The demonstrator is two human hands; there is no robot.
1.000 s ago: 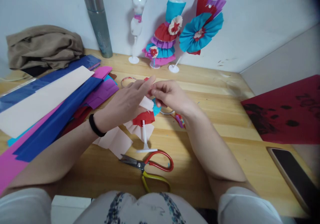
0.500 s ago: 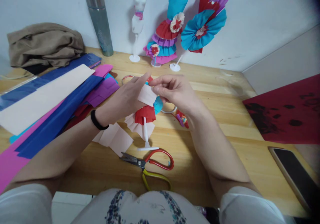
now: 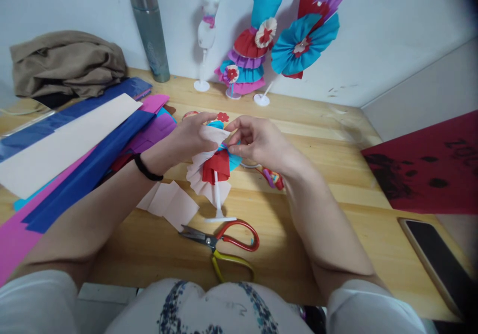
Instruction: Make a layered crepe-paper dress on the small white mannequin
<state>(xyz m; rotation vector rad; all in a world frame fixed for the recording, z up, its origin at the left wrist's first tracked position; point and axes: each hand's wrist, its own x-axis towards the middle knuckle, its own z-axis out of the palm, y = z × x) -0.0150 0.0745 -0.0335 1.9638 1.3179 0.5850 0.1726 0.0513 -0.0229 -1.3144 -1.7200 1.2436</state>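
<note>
In front of me a small mannequin on a white stand point(image 3: 217, 194) wears a red paper skirt point(image 3: 215, 168), with pale pink pleated paper point(image 3: 196, 178) and blue paper point(image 3: 235, 161) around it. My left hand point(image 3: 192, 136) is closed on a pale pink piece of crepe paper point(image 3: 215, 135) at the mannequin's upper body. From the right, my right hand point(image 3: 257, 142) reaches to the waist with thumb and finger pinched. Whatever lies between those fingertips is too small to make out. Scissors point(image 3: 209, 242) with red and yellow handles lie spread below the stand.
Coloured paper strips point(image 3: 89, 140) and a brown cloth point(image 3: 70, 62) lie at the left. A bottle point(image 3: 152, 40) and several mannequins, one in a tiered dress point(image 3: 248, 57), stand by the wall. A pale paper sheet point(image 3: 172, 204), a phone point(image 3: 433, 259) and a red bag point(image 3: 425, 167) are nearby.
Both hands have lowered slightly toward the mannequin's waist. The pale pink paper, earlier held out flat between them, now lies slanted against the figure. A red paper flower behind shows more fully.
</note>
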